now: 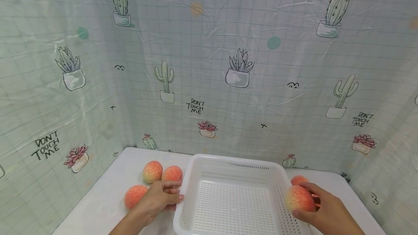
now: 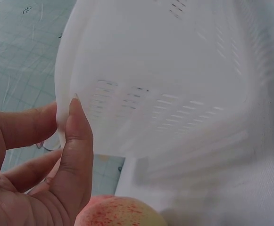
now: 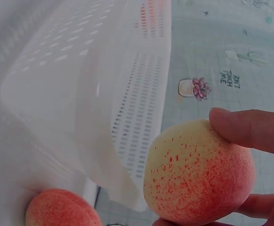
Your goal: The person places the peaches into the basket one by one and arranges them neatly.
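Left grip point(image 1: 163, 196) pinches the white basket point(image 1: 235, 206), right grip point(image 1: 326, 204) clasps one peach point(image 1: 299, 199), partly blocking another peach point(image 1: 298, 180); three peaches point(image 1: 152, 172) lie left; curtain point(image 1: 209, 46) reads "DON'T TOUCH ME".

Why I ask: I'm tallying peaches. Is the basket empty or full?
Empty, as far as shown: in the head view the basket is bare across its perforated bottom, though its near edge is cut off.

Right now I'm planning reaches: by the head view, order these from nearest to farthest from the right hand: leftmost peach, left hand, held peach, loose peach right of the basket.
1. Held peach: in the right hand.
2. Loose peach: right of the basket.
3. Left hand: at the basket's left rim.
4. Leftmost peach: left of that hand.
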Tool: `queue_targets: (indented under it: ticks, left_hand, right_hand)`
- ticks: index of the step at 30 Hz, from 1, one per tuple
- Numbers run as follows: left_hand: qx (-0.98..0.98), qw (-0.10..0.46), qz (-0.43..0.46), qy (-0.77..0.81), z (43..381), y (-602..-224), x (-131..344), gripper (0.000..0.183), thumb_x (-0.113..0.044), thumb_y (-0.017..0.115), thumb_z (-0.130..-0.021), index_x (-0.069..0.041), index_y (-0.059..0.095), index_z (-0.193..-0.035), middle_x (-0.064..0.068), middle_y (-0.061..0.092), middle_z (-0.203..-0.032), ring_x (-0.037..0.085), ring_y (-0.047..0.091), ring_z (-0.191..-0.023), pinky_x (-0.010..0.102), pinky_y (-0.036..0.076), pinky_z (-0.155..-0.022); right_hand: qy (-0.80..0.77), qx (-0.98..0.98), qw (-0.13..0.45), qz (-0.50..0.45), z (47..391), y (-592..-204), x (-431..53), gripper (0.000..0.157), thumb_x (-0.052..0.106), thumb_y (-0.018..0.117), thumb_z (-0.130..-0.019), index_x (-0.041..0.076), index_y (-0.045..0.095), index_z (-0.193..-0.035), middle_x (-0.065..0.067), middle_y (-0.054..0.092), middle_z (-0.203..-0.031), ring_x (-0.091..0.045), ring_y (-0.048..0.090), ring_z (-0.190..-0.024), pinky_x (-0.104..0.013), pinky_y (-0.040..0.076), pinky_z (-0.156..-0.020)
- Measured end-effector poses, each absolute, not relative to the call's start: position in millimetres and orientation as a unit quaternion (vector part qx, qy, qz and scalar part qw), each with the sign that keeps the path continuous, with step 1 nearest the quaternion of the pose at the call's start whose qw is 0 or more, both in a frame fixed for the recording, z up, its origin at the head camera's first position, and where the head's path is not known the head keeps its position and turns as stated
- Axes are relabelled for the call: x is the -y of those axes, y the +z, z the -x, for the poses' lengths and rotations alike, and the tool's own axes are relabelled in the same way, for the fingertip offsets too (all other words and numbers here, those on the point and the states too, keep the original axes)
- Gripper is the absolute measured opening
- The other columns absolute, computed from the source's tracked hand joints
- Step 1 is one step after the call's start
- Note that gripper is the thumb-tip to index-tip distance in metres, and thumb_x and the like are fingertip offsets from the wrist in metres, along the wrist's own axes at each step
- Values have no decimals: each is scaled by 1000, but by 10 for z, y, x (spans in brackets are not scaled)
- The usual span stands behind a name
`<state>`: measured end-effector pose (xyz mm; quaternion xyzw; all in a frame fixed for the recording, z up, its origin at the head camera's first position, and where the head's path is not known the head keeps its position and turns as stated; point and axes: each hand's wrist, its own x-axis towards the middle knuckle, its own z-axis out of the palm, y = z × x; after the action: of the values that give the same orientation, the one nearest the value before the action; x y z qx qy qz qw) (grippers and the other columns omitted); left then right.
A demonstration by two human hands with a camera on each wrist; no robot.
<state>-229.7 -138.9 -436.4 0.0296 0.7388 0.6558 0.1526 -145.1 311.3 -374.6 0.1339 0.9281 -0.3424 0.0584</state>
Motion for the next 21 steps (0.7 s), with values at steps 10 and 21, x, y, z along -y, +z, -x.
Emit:
queue_targets:
  ticks: [10, 21]
  left_hand:
    - [-728, 155, -41, 666, 2298, -4384, 1389, 66, -1, 80, -86, 14, 51, -143, 2, 65, -94, 12, 65, -79, 29, 58, -68]
    - [-733, 152, -33, 662, 2313, -4391, 1385, 63, -2, 80, -86, 12, 53, -141, 1, 66, -92, 13, 64, -78, 30, 57, -68]
  right_hand:
    - [-319, -946, 13, -53, 1432, -3695, -3063, 90, 38, 90, -80, 10, 46, -153, -13, 67, -133, -23, 67, -111, -26, 55, -77]
    - [-313, -949, 6, -29, 1475, -3669, -2975, 81, 36, 91, -78, 12, 53, -145, -5, 70, -127, -23, 68, -112, -27, 55, -78]
